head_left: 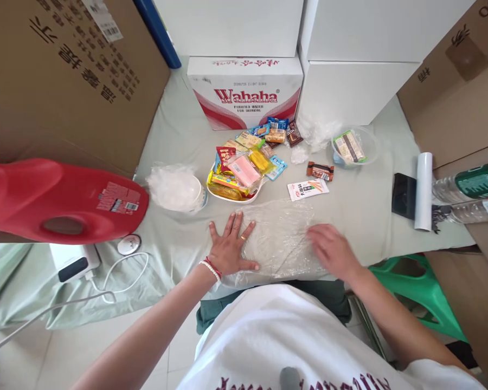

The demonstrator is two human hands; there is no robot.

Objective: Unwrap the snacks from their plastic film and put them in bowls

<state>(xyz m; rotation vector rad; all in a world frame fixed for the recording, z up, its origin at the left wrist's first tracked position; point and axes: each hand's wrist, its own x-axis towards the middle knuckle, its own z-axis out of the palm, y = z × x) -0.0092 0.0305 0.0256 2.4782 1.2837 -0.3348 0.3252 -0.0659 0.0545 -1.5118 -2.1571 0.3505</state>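
A thin sheet of clear plastic film [282,238] lies spread and wrinkled on the cloth-covered table in front of me. My left hand [230,246] rests flat on its left side, fingers spread wide. At the right edge, my right hand [333,249] has its fingers bent together on the film, their tips partly hidden. Just beyond the film stands a white bowl [236,197] heaped with wrapped snacks [244,168]. To the right of the bowl lie a white snack packet [308,189] and a brown-wrapped snack [320,171].
Left are a plastic-covered white tub [179,189] and a red jug [65,200]. A Wahaha carton [246,95] stands behind. On the right are a clear tub [368,146], crumpled plastic [317,130], a white roll [423,192] and bottles [477,181]. A green stool [423,292] stands below.
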